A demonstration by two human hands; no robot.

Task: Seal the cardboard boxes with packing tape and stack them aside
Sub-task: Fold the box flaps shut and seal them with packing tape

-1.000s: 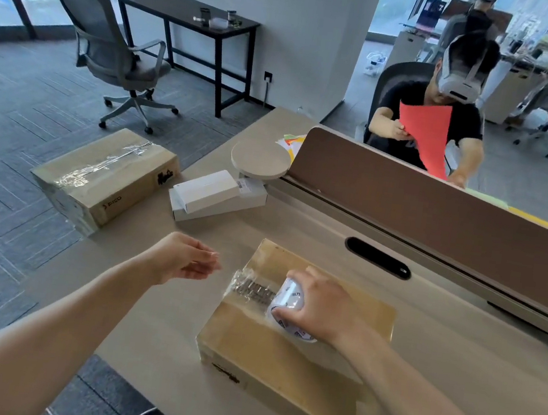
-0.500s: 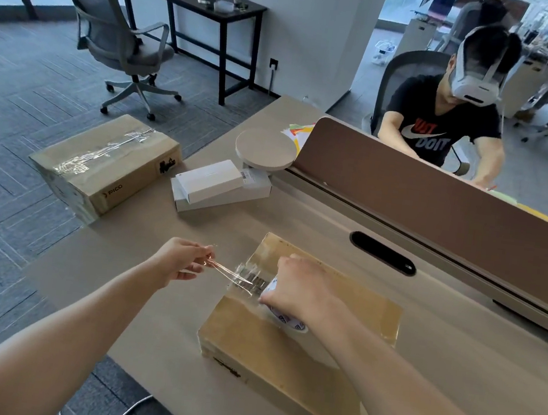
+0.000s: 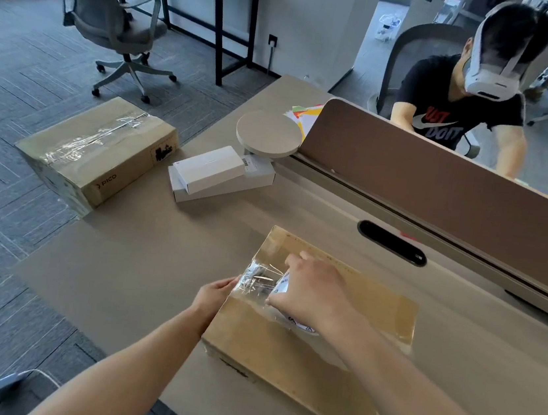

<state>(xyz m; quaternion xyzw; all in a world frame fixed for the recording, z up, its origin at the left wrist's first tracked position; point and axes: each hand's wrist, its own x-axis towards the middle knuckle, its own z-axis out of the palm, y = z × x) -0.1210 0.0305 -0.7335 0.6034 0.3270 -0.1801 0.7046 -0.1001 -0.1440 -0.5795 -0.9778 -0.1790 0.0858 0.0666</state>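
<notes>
Desk (image 3: 142, 260) bears box (image 3: 281, 363). Right hand (image 3: 313, 298) grasps roll (image 3: 284, 284) on box top; left hand (image 3: 217, 295) pinches tape (image 3: 257, 279) at the box's left edge.

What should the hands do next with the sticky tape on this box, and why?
Probably the right hand should pull the tape roll across the top of the box toward the opposite end. The left hand holds the tape end at the box's left edge, and fresh tape shows only at that end.
</notes>
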